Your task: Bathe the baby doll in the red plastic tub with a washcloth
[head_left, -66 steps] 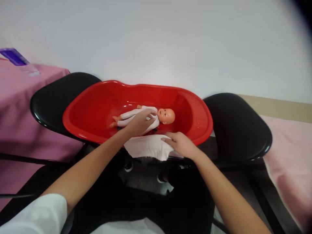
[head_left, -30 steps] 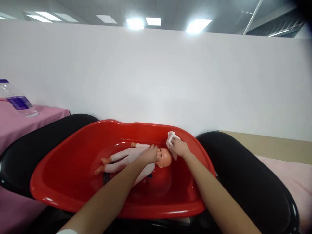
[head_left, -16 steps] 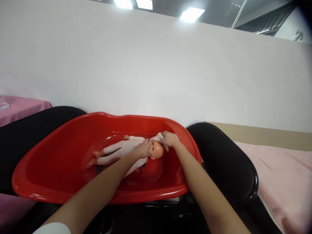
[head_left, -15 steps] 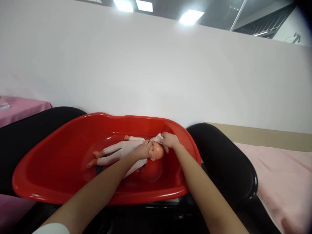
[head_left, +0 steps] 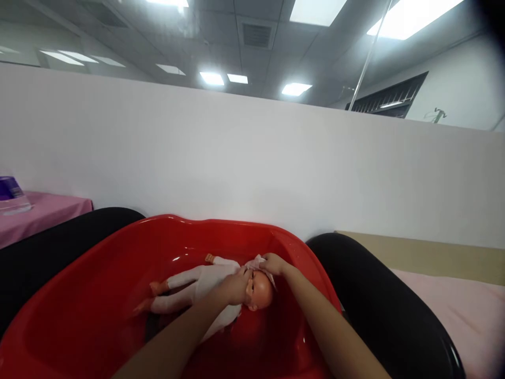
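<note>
A baby doll [head_left: 197, 289] in a white suit lies on its back in a red plastic tub [head_left: 118, 273], head to the right. My left hand [head_left: 232, 287] rests on the doll's chest and neck, fingers curled against it. My right hand [head_left: 272, 263] pinches a small white cloth [head_left: 257, 261] and presses it against the far side of the doll's head [head_left: 261, 290].
The tub sits across two black chair seats, one at the left [head_left: 59, 247] and one at the right [head_left: 379, 305]. A white partition wall [head_left: 252, 152] rises just behind. A pink-covered table [head_left: 35, 216] with a bottle [head_left: 10, 192] stands left; pink bedding [head_left: 465, 316] lies right.
The view tilted up, so the tub sits lower in frame. My right hand picked the white cloth off the tub's front edge and carried it to the doll's head. My left hand stayed on the doll.
</note>
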The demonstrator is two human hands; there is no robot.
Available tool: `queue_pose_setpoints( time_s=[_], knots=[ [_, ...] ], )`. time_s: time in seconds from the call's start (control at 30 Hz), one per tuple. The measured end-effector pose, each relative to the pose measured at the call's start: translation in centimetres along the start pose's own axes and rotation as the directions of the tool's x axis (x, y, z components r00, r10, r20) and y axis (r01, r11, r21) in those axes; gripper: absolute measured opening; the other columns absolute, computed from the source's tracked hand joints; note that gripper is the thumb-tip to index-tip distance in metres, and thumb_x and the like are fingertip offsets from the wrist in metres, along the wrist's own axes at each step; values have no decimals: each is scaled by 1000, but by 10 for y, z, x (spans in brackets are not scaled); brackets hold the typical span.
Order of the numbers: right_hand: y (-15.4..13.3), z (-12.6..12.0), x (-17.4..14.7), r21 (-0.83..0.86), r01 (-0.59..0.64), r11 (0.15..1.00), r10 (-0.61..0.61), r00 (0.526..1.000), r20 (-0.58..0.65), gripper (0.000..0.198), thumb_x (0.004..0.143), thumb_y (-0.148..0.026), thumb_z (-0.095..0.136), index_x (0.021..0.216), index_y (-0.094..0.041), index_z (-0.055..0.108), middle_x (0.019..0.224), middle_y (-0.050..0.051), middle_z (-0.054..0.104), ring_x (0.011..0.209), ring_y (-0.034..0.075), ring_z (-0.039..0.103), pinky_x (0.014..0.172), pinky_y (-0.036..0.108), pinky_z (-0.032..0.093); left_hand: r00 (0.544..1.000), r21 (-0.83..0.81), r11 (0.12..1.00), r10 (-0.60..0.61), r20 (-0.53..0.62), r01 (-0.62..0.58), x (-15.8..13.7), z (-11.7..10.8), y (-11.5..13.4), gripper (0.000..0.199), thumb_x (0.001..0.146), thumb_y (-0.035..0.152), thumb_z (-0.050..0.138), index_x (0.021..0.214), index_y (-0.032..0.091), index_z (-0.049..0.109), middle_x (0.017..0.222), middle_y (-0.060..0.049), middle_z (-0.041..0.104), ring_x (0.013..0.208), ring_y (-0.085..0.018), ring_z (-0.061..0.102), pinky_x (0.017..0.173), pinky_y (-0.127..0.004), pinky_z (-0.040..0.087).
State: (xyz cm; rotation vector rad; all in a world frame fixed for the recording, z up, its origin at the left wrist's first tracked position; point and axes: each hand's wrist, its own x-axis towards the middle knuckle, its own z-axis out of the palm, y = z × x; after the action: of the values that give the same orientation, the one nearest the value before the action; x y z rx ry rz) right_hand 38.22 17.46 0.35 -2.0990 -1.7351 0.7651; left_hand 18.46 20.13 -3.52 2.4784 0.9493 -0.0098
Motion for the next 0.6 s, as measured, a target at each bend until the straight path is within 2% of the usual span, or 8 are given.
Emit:
queue_pose_setpoints(
  time_s=[0.1, 0.2, 0.3, 0.37, 0.47, 0.53, 0.6],
  knots=[
    [-5, -2, 3, 53, 46, 998, -48, 998, 36, 18, 77, -22, 58, 87, -13, 71, 81, 3, 69, 69, 13, 57, 61, 23, 39, 1000, -31, 999, 14, -6, -14, -2, -2, 2, 111, 51, 56, 81, 147, 23, 39, 152, -16, 41, 122, -41, 56, 97, -50, 51],
    [-6, -8, 1, 144, 118, 982, -132, 987, 88, 14, 78, -25, 59, 82, -15, 67, 72, -2, 62, 66, 11, 52, 60, 22, 37, 999, -90, 995, 35, -39, -39, -7, -4, 8, 107, 51, 54, 81, 147, 30, 40, 155, -12, 40, 133, -41, 48, 101, -50, 48],
    [-4, -14, -4, 290, 137, 947, -171, 980, 98, 15, 78, -29, 61, 81, -15, 64, 70, -3, 58, 65, 11, 50, 61, 23, 37, 996, -151, 988, 23, -85, -36, -11, -6, 12, 106, 50, 49, 82, 146, 36, 40, 154, -9, 43, 131, -40, 50, 101, -48, 48],
    [-5, -14, -6, 328, 133, 935, -190, 971, 146, 16, 80, -30, 62, 83, -15, 65, 73, -2, 60, 68, 12, 52, 65, 23, 39, 996, -191, 981, 0, -85, -17, -13, -7, 12, 113, 46, 48, 85, 148, 31, 37, 153, -12, 44, 127, -41, 54, 100, -46, 49],
    [-9, -7, -10, 303, 130, 944, -224, 927, 301, 20, 83, -30, 63, 95, -16, 67, 89, 0, 67, 78, 14, 58, 74, 23, 44, 995, -254, 967, -21, -92, -3, -14, -6, 7, 117, 48, 50, 85, 149, 23, 33, 143, -15, 53, 116, -39, 61, 91, -43, 53],
    [-12, 1, -12, 218, 103, 970, -179, 915, 363, 27, 87, -29, 60, 110, -15, 65, 99, 3, 68, 82, 14, 59, 76, 24, 45, 992, -226, 974, -18, -123, -10, -14, -4, 4, 101, 52, 48, 82, 141, 22, 42, 134, -13, 59, 110, -37, 64, 87, -43, 53],
    [-13, 7, -12, 104, 68, 992, -103, 922, 373, 37, 91, -30, 56, 124, -14, 59, 103, 6, 67, 82, 15, 59, 75, 25, 46, 989, -154, 988, 1, -145, -24, -12, -1, 1, 82, 55, 46, 81, 127, 21, 53, 131, -12, 61, 113, -36, 62, 91, -45, 51]
  ],
)
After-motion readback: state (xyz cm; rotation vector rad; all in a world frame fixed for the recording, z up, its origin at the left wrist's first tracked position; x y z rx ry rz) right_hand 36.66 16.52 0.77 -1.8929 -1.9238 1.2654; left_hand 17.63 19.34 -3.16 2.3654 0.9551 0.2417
